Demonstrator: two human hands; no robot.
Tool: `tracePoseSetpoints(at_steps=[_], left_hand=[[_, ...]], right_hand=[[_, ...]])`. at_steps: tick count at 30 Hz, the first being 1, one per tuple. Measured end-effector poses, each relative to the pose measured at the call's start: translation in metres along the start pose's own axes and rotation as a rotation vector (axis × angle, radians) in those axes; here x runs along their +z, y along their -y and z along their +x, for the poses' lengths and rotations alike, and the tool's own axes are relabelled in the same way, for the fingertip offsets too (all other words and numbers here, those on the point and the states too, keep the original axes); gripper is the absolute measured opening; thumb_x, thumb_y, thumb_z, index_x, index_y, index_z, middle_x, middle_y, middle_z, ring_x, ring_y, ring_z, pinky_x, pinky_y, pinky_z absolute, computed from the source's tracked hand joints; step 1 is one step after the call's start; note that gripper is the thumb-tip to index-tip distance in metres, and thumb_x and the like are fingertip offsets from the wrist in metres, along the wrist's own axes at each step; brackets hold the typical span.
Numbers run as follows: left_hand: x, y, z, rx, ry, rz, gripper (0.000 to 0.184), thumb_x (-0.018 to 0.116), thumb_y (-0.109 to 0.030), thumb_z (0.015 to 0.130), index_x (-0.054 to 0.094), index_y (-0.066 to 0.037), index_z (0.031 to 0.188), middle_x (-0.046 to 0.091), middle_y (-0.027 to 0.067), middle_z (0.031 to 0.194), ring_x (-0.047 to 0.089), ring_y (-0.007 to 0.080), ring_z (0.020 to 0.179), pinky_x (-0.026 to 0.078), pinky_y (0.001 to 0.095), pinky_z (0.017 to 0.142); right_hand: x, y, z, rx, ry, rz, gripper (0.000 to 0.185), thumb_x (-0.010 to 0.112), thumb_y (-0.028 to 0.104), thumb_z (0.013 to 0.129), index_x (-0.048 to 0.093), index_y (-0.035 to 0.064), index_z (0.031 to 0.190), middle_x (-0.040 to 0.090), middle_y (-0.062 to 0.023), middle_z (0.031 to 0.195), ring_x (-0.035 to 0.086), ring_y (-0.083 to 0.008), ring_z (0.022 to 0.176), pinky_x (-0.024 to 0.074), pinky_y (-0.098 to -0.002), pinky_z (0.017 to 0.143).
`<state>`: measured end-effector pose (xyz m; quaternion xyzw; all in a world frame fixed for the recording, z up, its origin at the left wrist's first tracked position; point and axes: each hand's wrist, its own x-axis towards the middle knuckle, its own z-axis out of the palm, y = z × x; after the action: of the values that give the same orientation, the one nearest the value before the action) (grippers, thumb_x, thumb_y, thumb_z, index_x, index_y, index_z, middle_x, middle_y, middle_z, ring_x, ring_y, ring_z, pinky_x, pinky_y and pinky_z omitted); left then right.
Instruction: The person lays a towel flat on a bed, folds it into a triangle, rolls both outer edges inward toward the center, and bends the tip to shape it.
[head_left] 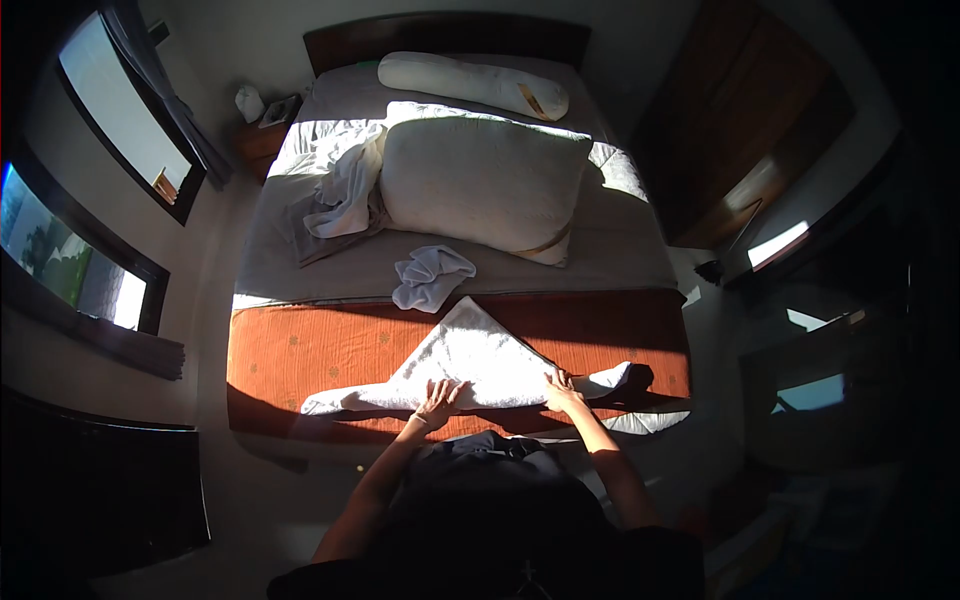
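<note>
A white towel (480,355) lies on the orange bed runner (300,350), its far part a triangle pointing to the headboard and its near edge a long roll reaching to both sides. My left hand (437,402) rests on the roll left of the middle, fingers spread. On the right part of the same roll lies my right hand (562,390), its fingers apart and slightly bent over the cloth. A crumpled small white cloth (432,278) sits just beyond the towel's tip.
A large white pillow (480,185), a white bolster (470,85) and a rumpled white sheet (345,185) lie farther up the bed. A wooden nightstand (260,145) stands at the far left. Windows line the left wall; a wooden wardrobe (730,120) stands right.
</note>
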<state>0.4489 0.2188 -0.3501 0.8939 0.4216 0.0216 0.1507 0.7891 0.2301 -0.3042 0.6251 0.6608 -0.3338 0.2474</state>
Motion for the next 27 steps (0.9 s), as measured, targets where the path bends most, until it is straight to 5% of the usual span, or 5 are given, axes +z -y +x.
tracePoseSetpoints(at_steps=[10, 14, 17, 21, 27], left_hand=[[-0.016, 0.008, 0.051, -0.102, 0.272, -0.016, 0.069, 0.052, -0.028, 0.086, 0.02, -0.016, 0.146, 0.029, 0.0222, 0.142, 0.029, 0.0409, 0.13, 0.025, 0.065, 0.099], [0.008, -0.034, 0.03, 0.19, -0.256, 0.316, 0.076, 0.059, -0.028, 0.08, 0.024, -0.015, 0.146, 0.012, 0.027, 0.149, 0.015, 0.0425, 0.138, 0.014, 0.0721, 0.099], [-0.045, -0.038, 0.032, 0.137, 0.188, 0.306, 0.079, 0.056, -0.039, 0.08, 0.019, -0.023, 0.147, 0.009, 0.0161, 0.153, 0.011, 0.0372, 0.14, 0.013, 0.0676, 0.104], [0.001, -0.015, 0.044, 0.045, -0.047, 0.618, 0.058, 0.034, -0.035, 0.093, 0.014, -0.033, 0.147, 0.011, 0.0081, 0.154, 0.014, 0.0332, 0.14, 0.008, 0.066, 0.106], [-0.023, 0.016, 0.092, -0.032, 0.401, 0.17, 0.089, 0.063, -0.024, 0.079, 0.009, -0.012, 0.148, 0.025, 0.0268, 0.144, 0.025, 0.0433, 0.133, 0.026, 0.0617, 0.102]], right_hand=[[0.048, 0.07, 0.024, -0.403, -0.624, -0.171, 0.082, 0.057, 0.024, 0.085, 0.004, 0.0116, 0.148, 0.0, -0.0227, 0.151, -0.002, -0.0377, 0.14, 0.0001, -0.0564, 0.111], [0.02, 0.08, 0.032, -0.256, -0.358, -0.153, 0.085, 0.053, 0.01, 0.079, 0.004, 0.0127, 0.148, -0.007, -0.0174, 0.153, -0.011, -0.0322, 0.141, -0.0102, -0.0534, 0.111], [0.009, 0.07, 0.048, -0.308, -0.222, -0.04, 0.081, 0.051, 0.009, 0.081, 0.006, 0.015, 0.148, -0.009, -0.0151, 0.154, -0.01, -0.0286, 0.142, -0.0083, -0.0515, 0.112], [-0.023, 0.069, 0.046, -0.345, -0.102, 0.058, 0.078, 0.055, 0.021, 0.087, 0.006, 0.0179, 0.148, -0.006, -0.0166, 0.153, -0.005, -0.0313, 0.142, -0.0011, -0.0487, 0.114], [-0.003, 0.096, 0.018, -0.392, -0.606, -0.12, 0.095, 0.069, 0.028, 0.074, 0.012, 0.0047, 0.146, 0.016, -0.0272, 0.145, 0.015, -0.0406, 0.138, 0.0131, -0.0558, 0.111]])
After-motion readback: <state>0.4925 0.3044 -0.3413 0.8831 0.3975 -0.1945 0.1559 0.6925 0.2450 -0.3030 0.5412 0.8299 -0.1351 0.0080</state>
